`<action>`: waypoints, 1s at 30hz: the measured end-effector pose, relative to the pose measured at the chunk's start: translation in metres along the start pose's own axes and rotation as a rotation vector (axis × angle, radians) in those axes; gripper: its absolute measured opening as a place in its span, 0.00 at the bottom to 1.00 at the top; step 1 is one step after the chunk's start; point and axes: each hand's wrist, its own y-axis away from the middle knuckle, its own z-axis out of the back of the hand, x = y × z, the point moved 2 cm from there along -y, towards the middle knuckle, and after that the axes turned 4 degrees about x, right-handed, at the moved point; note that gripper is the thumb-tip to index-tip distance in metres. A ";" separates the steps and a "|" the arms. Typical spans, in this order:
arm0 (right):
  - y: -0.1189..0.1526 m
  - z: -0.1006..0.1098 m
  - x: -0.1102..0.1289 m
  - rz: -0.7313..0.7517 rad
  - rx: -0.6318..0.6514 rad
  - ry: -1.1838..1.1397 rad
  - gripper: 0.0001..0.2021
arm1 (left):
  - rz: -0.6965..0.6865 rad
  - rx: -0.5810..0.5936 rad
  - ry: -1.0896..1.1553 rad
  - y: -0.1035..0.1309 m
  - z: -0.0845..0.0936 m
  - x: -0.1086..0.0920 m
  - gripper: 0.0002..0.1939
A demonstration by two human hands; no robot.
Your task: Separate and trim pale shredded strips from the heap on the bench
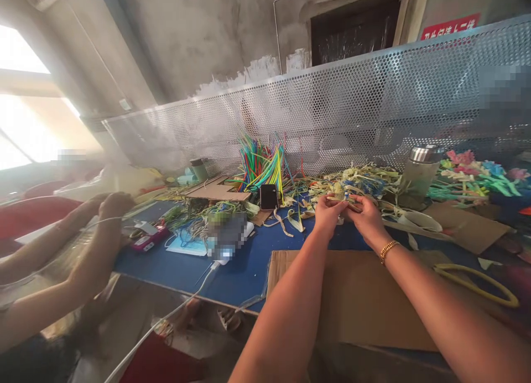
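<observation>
My left hand [329, 213] and my right hand [366, 217] meet fingertip to fingertip above the blue table [244, 278]. Both are closed in a pinch on a pale, husk-like strip [335, 198]. A small blue and white piece [346, 195] stands up between the fingers; its kind is too small to make out. Just beyond lies a heap of pale dry strips [365, 178] with blue bits in it. Under my forearms is a flat sheet of brown cardboard [365, 300].
Colourful thin stems [263, 164] stand behind a black phone [269, 197]. A steel-capped bottle [418, 176] and bright bundles [477, 176] are at right, near a yellow ring [477, 283]. Another person's arms [91, 239] reach in at left. A white cable [166, 316] hangs off the table edge.
</observation>
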 end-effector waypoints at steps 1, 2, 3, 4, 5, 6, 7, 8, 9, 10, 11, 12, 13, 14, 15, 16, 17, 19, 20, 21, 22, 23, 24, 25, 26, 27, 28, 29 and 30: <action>0.001 -0.001 0.001 -0.022 0.013 -0.049 0.35 | -0.005 -0.015 0.001 -0.001 0.001 0.000 0.25; 0.001 -0.002 0.002 -0.049 0.024 -0.101 0.35 | -0.012 -0.029 0.004 -0.002 0.002 -0.001 0.25; 0.002 -0.003 0.004 -0.076 0.030 -0.145 0.36 | -0.021 -0.042 0.010 -0.003 0.002 -0.001 0.25; 0.003 -0.004 0.005 -0.093 0.034 -0.169 0.35 | -0.031 -0.057 0.017 -0.005 0.003 -0.001 0.25; 0.004 -0.005 0.007 -0.109 0.043 -0.174 0.34 | -0.037 -0.073 0.024 -0.006 0.004 -0.002 0.25; 0.005 -0.006 0.008 -0.128 0.058 -0.163 0.31 | -0.040 -0.090 0.029 -0.007 0.006 -0.001 0.26; 0.006 -0.007 0.008 -0.148 0.083 -0.144 0.28 | -0.040 -0.105 0.032 -0.008 0.006 -0.001 0.26; 0.007 -0.008 0.008 -0.166 0.121 -0.123 0.26 | -0.039 -0.118 0.033 -0.009 0.007 -0.001 0.26; 0.008 -0.009 0.007 -0.183 0.163 -0.107 0.23 | -0.038 -0.126 0.034 -0.009 0.008 -0.001 0.26; 0.009 -0.010 0.006 -0.200 0.198 -0.101 0.22 | -0.038 -0.130 0.037 -0.009 0.008 -0.001 0.25; 0.009 -0.010 0.005 -0.219 0.220 -0.112 0.21 | -0.042 -0.132 0.041 -0.009 0.008 -0.002 0.25; 0.009 -0.010 0.004 -0.240 0.228 -0.141 0.20 | -0.047 -0.134 0.046 -0.009 0.009 -0.002 0.24; 0.009 -0.010 0.002 -0.264 0.228 -0.178 0.19 | -0.053 -0.139 0.050 -0.009 0.009 -0.002 0.23; 0.009 -0.010 0.001 -0.288 0.221 -0.217 0.18 | -0.057 -0.147 0.051 -0.009 0.009 -0.002 0.23; 0.009 -0.010 0.001 -0.308 0.213 -0.250 0.17 | -0.062 -0.159 0.052 -0.008 0.009 -0.002 0.23; 0.009 -0.010 0.000 -0.320 0.215 -0.274 0.17 | -0.063 -0.171 0.055 -0.008 0.008 -0.002 0.24; 0.009 -0.010 0.001 -0.325 0.225 -0.288 0.16 | -0.059 -0.180 0.061 -0.008 0.008 -0.002 0.24; 0.010 -0.011 0.002 -0.325 0.259 -0.302 0.17 | -0.038 -0.182 0.086 -0.007 0.007 0.000 0.25; 0.010 -0.012 0.002 -0.324 0.275 -0.312 0.17 | -0.025 -0.180 0.102 -0.007 0.007 0.001 0.25; 0.011 -0.012 0.003 -0.324 0.286 -0.325 0.17 | -0.016 -0.178 0.118 -0.006 0.006 0.002 0.26; 0.011 -0.013 0.003 -0.325 0.287 -0.339 0.17 | -0.013 -0.180 0.130 -0.006 0.005 0.002 0.26; 0.011 -0.013 0.003 -0.325 0.278 -0.351 0.18 | -0.014 -0.185 0.137 -0.005 0.005 0.002 0.26; 0.011 -0.014 0.002 -0.325 0.265 -0.360 0.18 | -0.016 -0.193 0.135 -0.004 0.005 0.002 0.25; 0.011 -0.014 0.002 -0.322 0.251 -0.365 0.18 | -0.016 -0.203 0.127 -0.003 0.005 0.001 0.25; 0.011 -0.014 0.002 -0.319 0.236 -0.368 0.19 | -0.010 -0.210 0.113 -0.003 0.005 0.001 0.24; 0.010 -0.014 0.001 -0.316 0.225 -0.367 0.19 | 0.001 -0.213 0.095 -0.002 0.005 0.000 0.23; 0.010 -0.014 0.001 -0.311 0.216 -0.365 0.20 | 0.014 -0.210 0.073 -0.002 0.005 0.000 0.22; 0.009 -0.014 0.001 -0.306 0.208 -0.360 0.20 | 0.025 -0.202 0.048 -0.002 0.006 0.001 0.21; 0.009 -0.014 0.002 -0.300 0.199 -0.352 0.20 | 0.029 -0.192 0.023 -0.002 0.006 0.001 0.20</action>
